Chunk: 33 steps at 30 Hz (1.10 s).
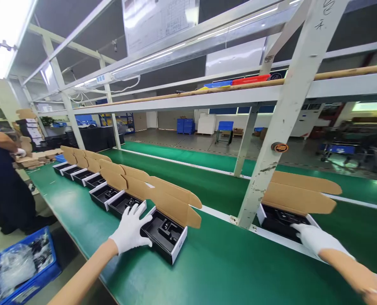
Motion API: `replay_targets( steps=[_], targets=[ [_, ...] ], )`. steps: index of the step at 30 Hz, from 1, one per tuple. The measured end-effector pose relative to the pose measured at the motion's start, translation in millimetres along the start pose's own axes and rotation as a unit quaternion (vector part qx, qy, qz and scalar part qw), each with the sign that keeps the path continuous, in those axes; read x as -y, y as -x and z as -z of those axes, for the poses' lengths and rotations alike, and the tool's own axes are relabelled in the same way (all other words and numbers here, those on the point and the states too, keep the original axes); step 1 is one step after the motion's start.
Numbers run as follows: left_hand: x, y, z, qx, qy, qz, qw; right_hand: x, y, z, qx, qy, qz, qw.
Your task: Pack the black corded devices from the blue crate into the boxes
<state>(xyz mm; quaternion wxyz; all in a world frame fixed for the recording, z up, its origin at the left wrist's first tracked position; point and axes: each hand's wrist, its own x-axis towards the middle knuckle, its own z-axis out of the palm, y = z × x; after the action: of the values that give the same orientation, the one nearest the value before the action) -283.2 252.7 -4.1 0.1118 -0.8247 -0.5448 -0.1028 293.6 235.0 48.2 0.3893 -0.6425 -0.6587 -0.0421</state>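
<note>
My left hand (130, 230), in a white glove, has its fingers spread at the left end of an open black box (164, 233) with a raised cardboard lid and black parts inside. Beside it, another open box (121, 203) lies partly behind the fingers. On the right, my right hand (312, 239), also gloved, reaches to the front edge of a separate open box (283, 220) behind the white post. Its fingertips are slightly blurred, and whether they hold anything cannot be made out.
More open boxes (80, 176) line the green table (220, 262) to the far left. A white post (264, 169) rises between my hands. A blue bin (19, 267) with bagged parts stands low left, near a person (4, 178).
</note>
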Motion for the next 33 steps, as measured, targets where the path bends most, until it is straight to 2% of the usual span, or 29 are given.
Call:
replay_targets(
  steps=[2, 4, 6, 8, 9, 10, 11, 12, 13, 16, 17, 19, 21, 23, 26, 28, 30, 33],
  targets=[
    [8, -1, 0.7, 0.005, 0.010, -0.011, 1.000, 6, -5, -2, 0.035, 0.045, -0.023, 0.998],
    [16, -1, -0.3, 0.014, 0.027, -0.026, 0.999, 20, 6, -2, 0.086, 0.077, -0.042, 0.992],
    [20, -1, -2.4, 0.025, 0.043, -0.032, 0.998, 43, 35, -4, 0.147, 0.081, -0.057, 0.984],
    [16, -1, -3.9, 0.035, 0.054, -0.033, 0.997, 72, 78, -11, 0.236, 0.050, -0.052, 0.969],
    [11, 0, -3.8, 0.037, 0.059, -0.035, 0.997, 88, 102, -16, 0.307, 0.018, -0.031, 0.951],
    [4, 2, -3.0, 0.037, 0.064, -0.038, 0.997, 104, 124, -22, 0.438, -0.047, 0.030, 0.897],
    [-4, 4, -1.5, 0.036, 0.068, -0.039, 0.996, 120, 142, -28, 0.510, -0.095, 0.081, 0.851],
    [-13, 6, 0.5, 0.033, 0.071, -0.039, 0.996, 134, 155, -33, 0.544, -0.125, 0.118, 0.821],
    [-21, 9, 2.9, 0.030, 0.072, -0.038, 0.996, 146, 162, -38, 0.540, -0.127, 0.146, 0.819],
    [-39, 18, 9.7, 0.027, 0.068, -0.040, 0.997, 171, 150, -44, 0.370, -0.013, 0.157, 0.916],
    [-43, 20, 11.3, 0.027, 0.066, -0.041, 0.997, 176, 141, -43, 0.315, 0.031, 0.160, 0.935],
    [-46, 26, 13.2, 0.024, 0.066, -0.044, 0.997, 181, 128, -38, 0.269, 0.092, 0.193, 0.939],
    [-47, 32, 13.6, 0.016, 0.064, -0.050, 0.997, 182, 132, -26, 0.274, 0.139, 0.241, 0.921],
    [-49, 37, 13.0, 0.008, 0.059, -0.056, 0.997, 175, 153, -6, 0.297, 0.179, 0.261, 0.901],
    [-60, 41, 10.1, 0.003, 0.059, -0.065, 0.996, 151, 201, 42, 0.303, 0.220, 0.201, 0.905],
    [-72, 43, 6.1, 0.004, 0.069, -0.080, 0.994, 130, 236, 89, 0.279, 0.239, 0.123, 0.922],
    [-84, 45, -0.1, -0.004, 0.075, -0.095, 0.993, 112, 273, 144, 0.252, 0.254, 0.024, 0.933],
    [-95, 40, -16.7, -0.027, 0.096, -0.146, 0.984, 106, 330, 232, 0.199, 0.281, -0.153, 0.926]
  ],
)
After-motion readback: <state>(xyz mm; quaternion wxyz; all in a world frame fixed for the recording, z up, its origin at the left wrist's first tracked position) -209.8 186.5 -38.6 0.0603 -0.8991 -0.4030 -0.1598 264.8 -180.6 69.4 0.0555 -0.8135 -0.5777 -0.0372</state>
